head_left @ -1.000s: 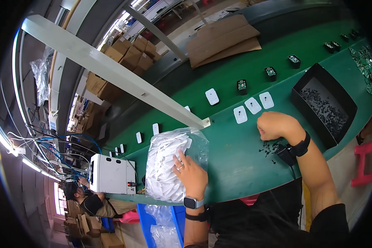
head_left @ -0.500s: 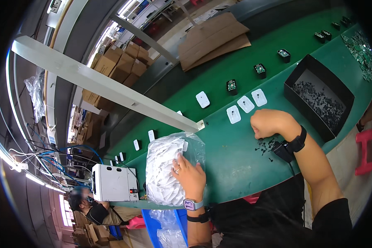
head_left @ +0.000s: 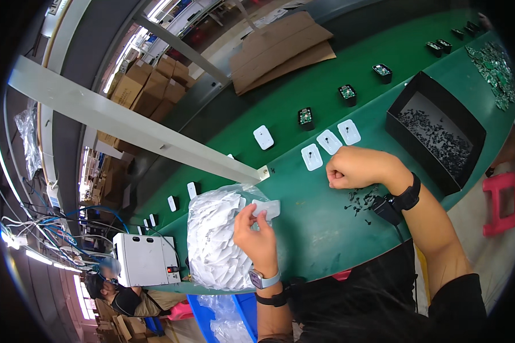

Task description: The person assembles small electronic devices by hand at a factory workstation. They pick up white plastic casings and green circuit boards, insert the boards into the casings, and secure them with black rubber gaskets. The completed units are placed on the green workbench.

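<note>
My left hand (head_left: pixel 255 237) pinches a white plastic cover (head_left: pixel 268 209) between thumb and fingers, at the right edge of a clear bag (head_left: pixel 217 240) heaped with similar white pieces. My right hand (head_left: pixel 355 168) is curled closed just above the green table; whatever its fingers may hold is hidden. Beside its fingertips lie three white covers, the nearest cover (head_left: pixel 311 158) in a slanted row, each with a small black part on it. Below the right wrist, loose small black parts (head_left: pixel 357 201) are scattered on the table.
An open black box (head_left: pixel 466 157) of small black parts stands to the right. Black housings with circuit boards (head_left: pixel 306 118) and white-topped units (head_left: pixel 263 137) line the green belt. A metal post (head_left: pixel 154 140) crosses on the left. A circuit board pile (head_left: pixel 495 77) lies far right.
My left hand has lifted from the bag's heap and now has a white cover in its fingers. The right hand stays closed near the row of covers. The whole view has shifted slightly.
</note>
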Motion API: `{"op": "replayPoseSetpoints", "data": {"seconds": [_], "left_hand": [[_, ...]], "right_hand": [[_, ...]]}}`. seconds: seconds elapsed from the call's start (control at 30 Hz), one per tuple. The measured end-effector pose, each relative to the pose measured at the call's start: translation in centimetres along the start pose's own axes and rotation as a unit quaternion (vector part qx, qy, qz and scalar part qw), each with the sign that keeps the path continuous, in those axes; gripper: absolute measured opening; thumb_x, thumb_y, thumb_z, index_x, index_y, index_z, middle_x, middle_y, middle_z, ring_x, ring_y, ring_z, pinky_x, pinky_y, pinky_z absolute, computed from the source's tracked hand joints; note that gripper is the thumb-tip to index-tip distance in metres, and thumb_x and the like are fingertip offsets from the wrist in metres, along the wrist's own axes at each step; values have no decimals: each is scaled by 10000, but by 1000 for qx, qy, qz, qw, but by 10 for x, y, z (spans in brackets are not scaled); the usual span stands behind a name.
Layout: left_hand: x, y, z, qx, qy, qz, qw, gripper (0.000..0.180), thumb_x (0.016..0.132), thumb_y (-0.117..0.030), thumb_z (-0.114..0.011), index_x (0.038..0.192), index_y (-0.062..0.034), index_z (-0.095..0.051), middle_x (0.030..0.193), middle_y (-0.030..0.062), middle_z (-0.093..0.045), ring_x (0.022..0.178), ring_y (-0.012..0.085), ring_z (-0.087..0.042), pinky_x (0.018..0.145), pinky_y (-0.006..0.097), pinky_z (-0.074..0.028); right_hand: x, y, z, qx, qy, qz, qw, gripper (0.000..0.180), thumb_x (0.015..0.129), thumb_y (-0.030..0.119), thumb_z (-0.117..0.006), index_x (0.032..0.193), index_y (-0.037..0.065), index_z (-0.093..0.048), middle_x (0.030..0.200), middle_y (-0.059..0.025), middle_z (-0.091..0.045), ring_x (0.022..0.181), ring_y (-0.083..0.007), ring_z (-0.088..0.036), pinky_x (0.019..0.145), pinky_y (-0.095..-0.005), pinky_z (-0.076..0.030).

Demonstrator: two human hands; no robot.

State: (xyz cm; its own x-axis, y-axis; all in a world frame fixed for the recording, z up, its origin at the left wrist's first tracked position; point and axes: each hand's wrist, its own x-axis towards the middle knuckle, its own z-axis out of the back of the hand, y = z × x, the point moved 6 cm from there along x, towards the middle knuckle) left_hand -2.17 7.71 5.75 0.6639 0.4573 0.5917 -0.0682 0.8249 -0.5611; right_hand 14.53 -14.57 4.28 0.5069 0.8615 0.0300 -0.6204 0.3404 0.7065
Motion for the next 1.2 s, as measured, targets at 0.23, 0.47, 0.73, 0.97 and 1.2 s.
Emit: {"op": "replayPoseSetpoints", "data": {"seconds": [0.23,0.47,0.73,0.97,1.2], "left_hand": [[11,21,7,-142,-67,118,981,278,842,123,-689,1116,87,-662,965,126,-662,816,165,-651,738,285,-572],[20,-30,-36,-506,96,255,819,424,980,25,-540,1390,111,-473,1226,168,-622,1140,265,-649,981,433,-571],[12,-58,-94,-569,154,253,767,353,999,-5,-515,1322,136,-537,1294,217,-619,1170,296,-644,1022,442,-552],[2,-50,-98,-549,162,239,784,314,1002,10,-552,1301,106,-573,1276,157,-617,1175,258,-636,1029,439,-549],[-2,-45,-96,-526,142,228,807,298,993,13,-576,1279,98,-588,1248,139,-632,1141,236,-648,991,406,-574]], "right_hand": [[7,1,2,51,-47,11,998,134,791,134,-656,778,9,-703,725,-143,-691,697,-293,-682,675,-386,-534],[1,30,28,137,-232,125,955,131,897,126,-707,868,6,-665,812,-89,-658,740,-236,-629,660,-353,-504],[3,37,20,47,-363,187,912,141,846,107,-751,841,22,-639,771,-79,-615,733,-263,-598,662,-371,-500],[5,34,13,37,-389,176,904,146,824,66,-763,841,20,-625,772,-80,-606,725,-260,-590,621,-366,-494],[4,41,14,-23,-387,201,899,156,807,37,-776,857,18,-630,764,-80,-594,687,-248,-570,590,-355,-478]]}}
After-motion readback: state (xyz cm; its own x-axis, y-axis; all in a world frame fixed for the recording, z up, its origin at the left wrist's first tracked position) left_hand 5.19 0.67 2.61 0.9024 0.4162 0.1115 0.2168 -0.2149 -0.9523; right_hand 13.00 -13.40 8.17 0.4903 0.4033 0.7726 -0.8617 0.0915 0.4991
